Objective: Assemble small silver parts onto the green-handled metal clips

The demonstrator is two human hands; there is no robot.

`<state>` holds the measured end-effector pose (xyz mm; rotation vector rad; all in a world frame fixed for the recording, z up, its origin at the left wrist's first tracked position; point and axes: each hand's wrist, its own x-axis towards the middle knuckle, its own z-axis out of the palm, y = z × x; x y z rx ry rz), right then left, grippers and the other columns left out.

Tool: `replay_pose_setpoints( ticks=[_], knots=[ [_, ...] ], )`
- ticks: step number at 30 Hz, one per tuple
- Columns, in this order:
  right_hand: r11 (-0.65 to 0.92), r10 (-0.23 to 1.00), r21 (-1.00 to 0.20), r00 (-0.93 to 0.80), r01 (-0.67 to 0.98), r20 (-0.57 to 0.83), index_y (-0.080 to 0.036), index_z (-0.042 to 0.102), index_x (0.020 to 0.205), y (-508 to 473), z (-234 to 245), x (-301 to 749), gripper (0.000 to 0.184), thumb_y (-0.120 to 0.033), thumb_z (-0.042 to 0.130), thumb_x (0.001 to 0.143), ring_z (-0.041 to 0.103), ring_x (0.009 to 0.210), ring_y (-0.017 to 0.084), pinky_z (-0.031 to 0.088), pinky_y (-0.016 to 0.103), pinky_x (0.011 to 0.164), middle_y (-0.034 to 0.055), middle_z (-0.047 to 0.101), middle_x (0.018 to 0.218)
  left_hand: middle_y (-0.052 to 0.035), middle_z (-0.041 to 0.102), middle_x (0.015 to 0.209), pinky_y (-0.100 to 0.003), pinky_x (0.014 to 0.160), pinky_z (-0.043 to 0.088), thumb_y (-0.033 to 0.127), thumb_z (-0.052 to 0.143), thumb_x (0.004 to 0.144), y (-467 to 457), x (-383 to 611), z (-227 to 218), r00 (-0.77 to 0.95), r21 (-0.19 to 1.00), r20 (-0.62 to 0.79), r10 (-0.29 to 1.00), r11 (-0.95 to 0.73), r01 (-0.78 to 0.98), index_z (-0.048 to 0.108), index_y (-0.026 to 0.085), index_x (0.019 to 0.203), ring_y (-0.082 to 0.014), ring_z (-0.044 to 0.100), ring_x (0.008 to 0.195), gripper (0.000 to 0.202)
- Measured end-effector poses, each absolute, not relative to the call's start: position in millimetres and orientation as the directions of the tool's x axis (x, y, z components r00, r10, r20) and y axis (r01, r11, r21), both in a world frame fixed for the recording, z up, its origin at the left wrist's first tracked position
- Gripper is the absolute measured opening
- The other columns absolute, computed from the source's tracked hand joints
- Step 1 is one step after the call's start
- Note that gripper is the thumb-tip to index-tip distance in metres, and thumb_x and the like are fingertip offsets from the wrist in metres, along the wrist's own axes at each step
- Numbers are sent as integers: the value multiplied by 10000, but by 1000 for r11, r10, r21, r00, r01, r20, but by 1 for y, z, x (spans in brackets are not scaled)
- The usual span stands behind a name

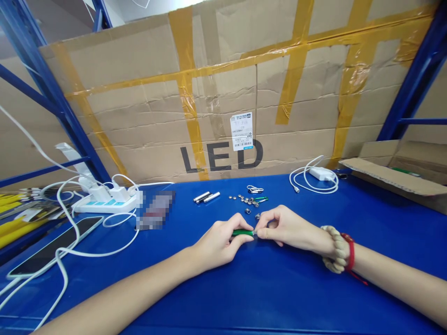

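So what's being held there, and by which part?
The left hand pinches a slim, shiny green cylinder by its body; the right hand is at its silvery end, its exact grip unclear.

The green tube (240, 232) looks smooth and glossy, the wide box (237, 95) matt, creased cardboard.

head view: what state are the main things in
slim green tube: pinched in left hand, right hand at its end
silver metallic cylinders: lying on their sides
small round silver discs: loose, scattered
black rectangular phone: flat, screen dark
white plastic power strip: plugs in
white boxy charger: cable loosely coiled
brown cardboard box: open
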<state>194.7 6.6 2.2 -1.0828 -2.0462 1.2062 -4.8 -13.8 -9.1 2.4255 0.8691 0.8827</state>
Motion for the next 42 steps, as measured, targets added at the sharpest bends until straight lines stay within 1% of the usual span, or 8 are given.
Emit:
replay_pose_setpoints(
  ticks=[4, 7, 13, 16, 22, 31, 37, 42],
  knots=[
    [322, 841, -867, -535, 380, 77, -87, 656, 729, 3, 0, 194, 273, -355, 609, 703, 438, 408, 48, 340, 172, 392, 40, 592, 659, -18, 623, 850, -151, 552, 413, 246, 491, 857, -15, -6, -8, 610, 560, 423, 669, -723, 404, 512, 155, 915, -88, 586, 671, 111],
    [304, 857, -870, -510, 389, 71, -87, 641, 726, 0, 1, 192, 286, -369, 601, 703, 433, 405, 54, 337, 181, 389, 34, 573, 644, -19, 621, 855, -151, 564, 422, 246, 492, 857, -16, -6, -9, 604, 564, 424, 675, -719, 406, 515, 155, 915, -88, 585, 677, 110],
    [130, 884, -939, -466, 318, -36, -92, 577, 638, -6, 9, 187, 323, -401, 670, 633, 361, 373, 32, 257, 174, 382, -12, 480, 518, -18, 618, 844, -146, 579, 438, 239, 505, 849, -14, -5, -11, 567, 551, 465, 679, -724, 415, 525, 152, 907, -94, 593, 711, 107],
    [44, 889, -945, -443, 325, -111, -103, 556, 639, -9, 11, 186, 355, -434, 684, 620, 333, 369, 36, 224, 171, 381, -29, 430, 442, -20, 619, 858, -154, 610, 450, 247, 501, 853, -13, -5, -11, 562, 545, 469, 681, -724, 423, 529, 154, 912, -99, 597, 734, 114],
    [-20, 885, -936, -430, 351, -180, -115, 521, 628, -13, 15, 187, 406, -491, 672, 613, 322, 372, 44, 210, 171, 375, -24, 432, 425, -8, 625, 837, -155, 595, 441, 251, 503, 855, -14, -4, -9, 548, 510, 484, 683, -728, 458, 543, 162, 910, -95, 595, 704, 113],
    [-28, 891, -956, -425, 291, -156, -104, 536, 674, -12, 17, 187, 485, -558, 678, 575, 322, 376, 42, 225, 169, 379, -31, 418, 426, 0, 640, 859, -157, 594, 434, 238, 496, 860, -16, -2, -5, 534, 489, 506, 678, -735, 469, 544, 174, 943, -95, 607, 705, 115],
    [-41, 867, -979, -480, 198, -133, -108, 525, 667, -13, 18, 189, 457, -535, 676, 608, 314, 383, 36, 219, 161, 379, -36, 407, 435, -10, 638, 976, -192, 743, 454, 215, 451, 882, -16, -3, -3, 549, 500, 499, 670, -741, 449, 517, 181, 1009, -119, 614, 871, 148],
    [-35, 856, -985, -503, 167, -116, -104, 533, 678, -10, 16, 192, 426, -499, 685, 628, 292, 385, 30, 216, 158, 386, -43, 394, 436, -2, 634, 994, -186, 743, 452, 212, 445, 887, -17, -3, -2, 556, 496, 496, 667, -743, 450, 513, 187, 1025, -107, 611, 867, 155]
  ],
)
